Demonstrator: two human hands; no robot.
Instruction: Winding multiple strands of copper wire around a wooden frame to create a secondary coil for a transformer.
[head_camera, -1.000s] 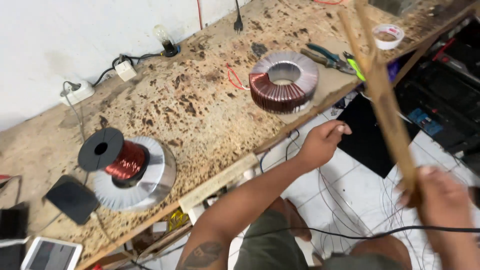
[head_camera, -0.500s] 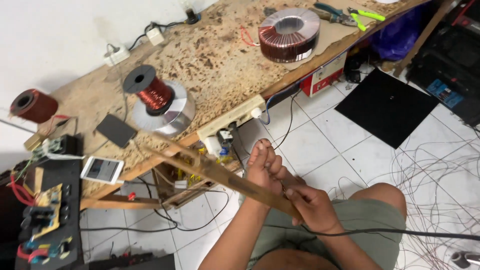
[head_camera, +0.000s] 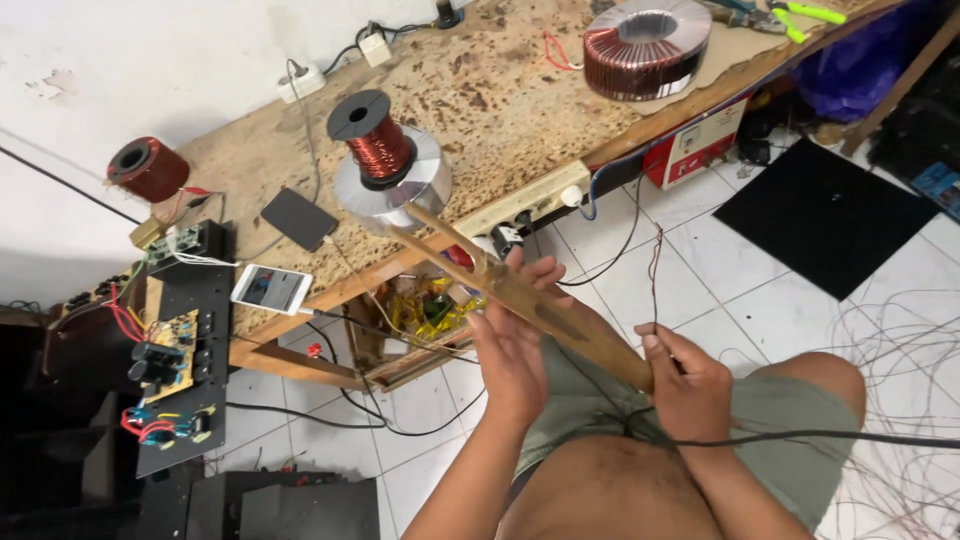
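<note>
Below the bench (head_camera: 520, 110), both hands are gripping a forked wooden shuttle (head_camera: 530, 300), left hand (head_camera: 515, 350) closed mid-shaft, right hand (head_camera: 690, 385) closed at its base, steadying it toward the copper spool (head_camera: 380, 145).

We see a copper-red wire spool (head_camera: 380, 150) with a black top, a brown-speckled tan surface (head_camera: 500, 100), a brown wooden stick (head_camera: 560, 325), and white floor tiles (head_camera: 700, 270).
</note>
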